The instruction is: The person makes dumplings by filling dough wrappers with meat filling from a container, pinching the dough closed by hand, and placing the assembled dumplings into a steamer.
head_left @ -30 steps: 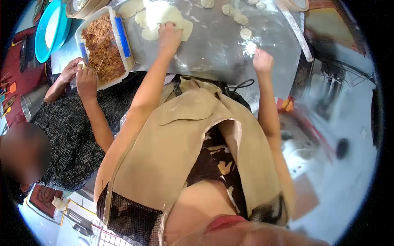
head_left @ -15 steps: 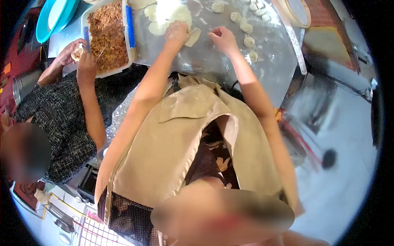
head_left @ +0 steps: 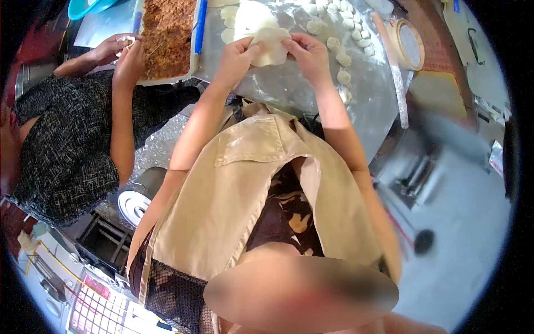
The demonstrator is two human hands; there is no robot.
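Between both hands a round, flat dough wrapper (head_left: 270, 47) is stretched just above the metal table. My left hand (head_left: 239, 58) pinches its left edge, thumb on top. At the opposite edge, my right hand (head_left: 308, 55) grips it the same way. Behind and left of the wrapper, more flat dough rounds (head_left: 229, 16) lie on the table, partly lost in bright glare. Small dough lumps (head_left: 344, 77) sit in a row to the right of my right hand, with several smaller dough pieces (head_left: 356, 34) beyond them.
A tub of brown filling (head_left: 169, 33) stands left on the metal table (head_left: 367, 111). Beside it, a co-worker's hands (head_left: 125, 53) hold a partly folded wrapper. A floury rolling pin (head_left: 396, 83) lies along the right edge, near a round wooden-rimmed sieve (head_left: 409, 44).
My left hand has lifted a wrapper from the table, and my right hand has moved up to take its other edge. The view has shifted, so the table appears lower and further right.
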